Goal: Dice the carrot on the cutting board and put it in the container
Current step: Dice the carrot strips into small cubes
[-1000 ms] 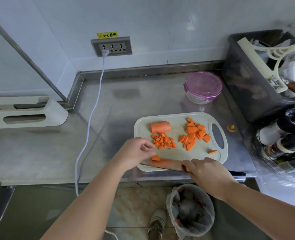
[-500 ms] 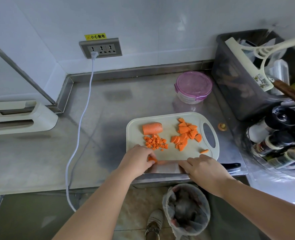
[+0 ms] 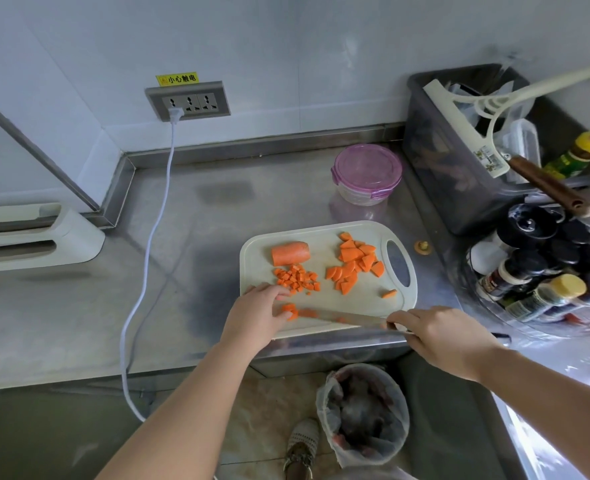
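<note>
- Carrot stub (image 3: 290, 252): long axis parallel to the cutting board's (image 3: 324, 233) far edge.
- Right hand (image 3: 438, 337) grips knife (image 3: 342, 318), blade along near edge.
- Left hand (image 3: 252, 317) pinches carrot piece (image 3: 290, 310).

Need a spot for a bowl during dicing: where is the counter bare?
Widest bare steel lies between the white cord and the cutting board. Another patch sits behind the board, left of the purple-lidded container. Right of the board is crowded: grey bin, bottles. Its front edge holds the left hand on a carrot piece, the right hand and knife.
</note>
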The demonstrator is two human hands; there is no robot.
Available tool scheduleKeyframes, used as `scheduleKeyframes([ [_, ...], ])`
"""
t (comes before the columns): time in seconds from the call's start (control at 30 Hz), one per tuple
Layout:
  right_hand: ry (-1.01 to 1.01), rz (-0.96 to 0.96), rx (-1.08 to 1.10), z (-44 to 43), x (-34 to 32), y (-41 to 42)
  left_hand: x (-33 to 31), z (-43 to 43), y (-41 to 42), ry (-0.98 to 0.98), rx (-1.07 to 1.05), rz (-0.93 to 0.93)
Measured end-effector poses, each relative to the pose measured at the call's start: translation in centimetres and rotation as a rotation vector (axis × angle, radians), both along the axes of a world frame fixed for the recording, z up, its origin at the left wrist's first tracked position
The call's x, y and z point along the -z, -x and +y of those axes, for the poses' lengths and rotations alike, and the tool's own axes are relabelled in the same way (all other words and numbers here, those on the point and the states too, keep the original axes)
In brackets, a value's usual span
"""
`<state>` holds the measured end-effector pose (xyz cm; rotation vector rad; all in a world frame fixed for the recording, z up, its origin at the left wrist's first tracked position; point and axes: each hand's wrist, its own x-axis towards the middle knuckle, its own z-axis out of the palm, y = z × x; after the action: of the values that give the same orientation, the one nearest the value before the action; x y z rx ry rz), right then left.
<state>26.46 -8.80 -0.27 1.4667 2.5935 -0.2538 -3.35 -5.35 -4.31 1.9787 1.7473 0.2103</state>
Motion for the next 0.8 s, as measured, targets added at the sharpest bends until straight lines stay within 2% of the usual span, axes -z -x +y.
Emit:
scheduleKeyframes([
  [0.1,0.17,0.128,0.208,-0.6,0.4,1.3,-0.2,-0.4,0.1,-0.037,0.012,0.163],
  [0.23,0.261,0.185,0.305,-1.5,0.7,4.0,0.0,-1.0,-0.8,-0.071,0.085,0.281],
  [0.37,0.303,0.218,0.373,-2.1,0.4,5.6,0.1,-0.9,-1.6,-0.104,0.058,0.332],
  [0.6,0.332,0.23,0.414,-2.5,0.6,7.0,0.1,-1.6,-2.9,-0.107,-0.145,0.343],
  [0.8,0.326,0.246,0.413,-2.9,0.8,7.7,0.7,-2.4,-3.2,-0.137,-0.302,0.197],
])
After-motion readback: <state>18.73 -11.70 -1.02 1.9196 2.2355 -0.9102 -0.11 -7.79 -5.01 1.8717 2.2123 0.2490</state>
